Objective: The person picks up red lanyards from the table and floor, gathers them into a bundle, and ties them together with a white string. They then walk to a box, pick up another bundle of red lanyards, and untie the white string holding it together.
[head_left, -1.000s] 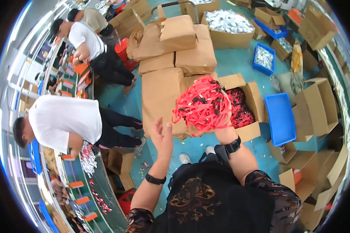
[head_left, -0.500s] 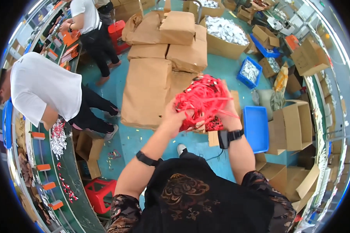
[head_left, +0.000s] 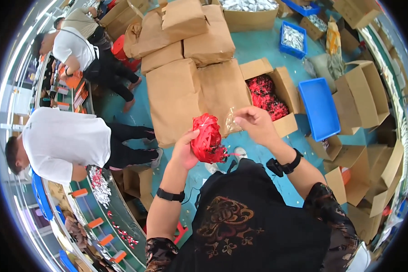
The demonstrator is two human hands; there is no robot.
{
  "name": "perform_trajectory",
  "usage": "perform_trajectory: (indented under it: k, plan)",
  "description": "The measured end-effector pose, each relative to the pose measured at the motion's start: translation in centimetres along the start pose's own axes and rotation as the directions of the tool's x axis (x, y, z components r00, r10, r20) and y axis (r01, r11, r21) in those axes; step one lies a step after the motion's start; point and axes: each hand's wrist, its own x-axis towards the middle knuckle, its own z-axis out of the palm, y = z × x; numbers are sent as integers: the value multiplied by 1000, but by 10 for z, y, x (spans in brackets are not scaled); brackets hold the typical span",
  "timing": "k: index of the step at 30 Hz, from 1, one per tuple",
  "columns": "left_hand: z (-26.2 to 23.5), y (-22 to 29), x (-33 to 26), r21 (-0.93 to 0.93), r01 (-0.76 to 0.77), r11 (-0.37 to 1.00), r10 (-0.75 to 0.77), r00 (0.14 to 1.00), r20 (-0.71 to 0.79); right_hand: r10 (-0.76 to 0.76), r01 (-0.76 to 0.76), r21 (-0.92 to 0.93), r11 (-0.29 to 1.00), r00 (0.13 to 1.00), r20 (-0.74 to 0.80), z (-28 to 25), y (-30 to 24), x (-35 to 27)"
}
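Observation:
A bundle of red ribbon-like straps [head_left: 206, 138] with dark bits at its lower end is gripped in my left hand [head_left: 184, 151]. Something thin and whitish crosses the top of the bundle. To the right, my right hand [head_left: 258, 125] is apart from it, thumb and forefinger spread and the other fingers partly curled. Pale thin loops [head_left: 230, 120], too small to name surely, show beside its fingertips against a brown paper-wrapped package [head_left: 216, 93]. Beyond that hand stands an open carton [head_left: 283, 81] with several red and black bundles [head_left: 262, 90] inside.
More wrapped packages [head_left: 167, 97] are stacked ahead. On the right are a blue tray [head_left: 321, 111], a blue crate [head_left: 293, 40] of silvery pieces and open cartons [head_left: 360, 97]. Two people in white shirts [head_left: 65, 143] and another work along the conveyor line [head_left: 118, 217] at left.
Both hands were around the loose red mass; now my left hand alone holds it, more compact and lower. My right hand has let go and moved right. The view has shifted, uncovering the carton of bundles.

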Motion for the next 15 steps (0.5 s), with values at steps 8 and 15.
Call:
perform_trajectory:
  k: [8,15]
  plan:
    - [22,11,-16,426,-156,891,149,988,51,-321,397,-348,849,912,256,50,-38,12]
    - [23,11,-14,604,-224,764,245,968,49,-198,387,-544,745,906,373,52,-42,32]
